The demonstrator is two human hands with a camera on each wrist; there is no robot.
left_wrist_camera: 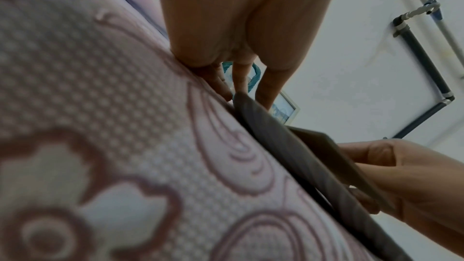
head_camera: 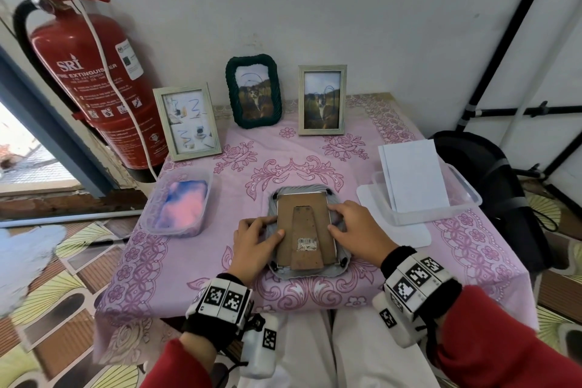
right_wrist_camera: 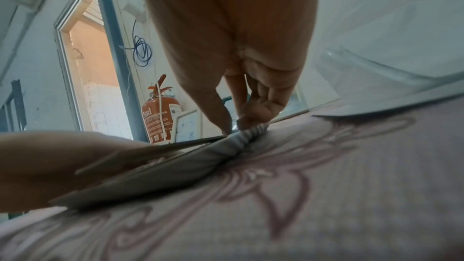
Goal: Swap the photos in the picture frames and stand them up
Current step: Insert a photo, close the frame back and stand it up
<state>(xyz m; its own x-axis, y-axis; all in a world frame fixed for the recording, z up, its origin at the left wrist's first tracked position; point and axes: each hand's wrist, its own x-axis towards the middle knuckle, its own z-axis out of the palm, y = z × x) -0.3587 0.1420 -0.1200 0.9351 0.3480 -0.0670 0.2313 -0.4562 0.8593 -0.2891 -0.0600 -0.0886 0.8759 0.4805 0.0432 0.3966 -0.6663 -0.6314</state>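
A grey ribbed picture frame (head_camera: 303, 275) lies face down near the table's front edge. Its brown backing board (head_camera: 302, 211), with the stand leg and a barcode sticker, lies on top, slightly raised on the right in the wrist views. My left hand (head_camera: 258, 236) holds the frame's left edge (left_wrist_camera: 288, 156), thumb resting on the board. My right hand (head_camera: 349, 227) is at the right edge, its curled fingers (right_wrist_camera: 256, 106) on the ribbed rim (right_wrist_camera: 226, 150) and its thumb pinching the board (left_wrist_camera: 326, 150). The photo side is hidden.
Three frames stand at the back: a pale one (head_camera: 185, 121), a dark green one (head_camera: 253, 91), another pale one (head_camera: 322, 100). A tub with pink-blue cloth (head_camera: 179, 201) sits left, a clear tub of white sheets (head_camera: 422, 186) right. A fire extinguisher (head_camera: 91, 72) hangs left.
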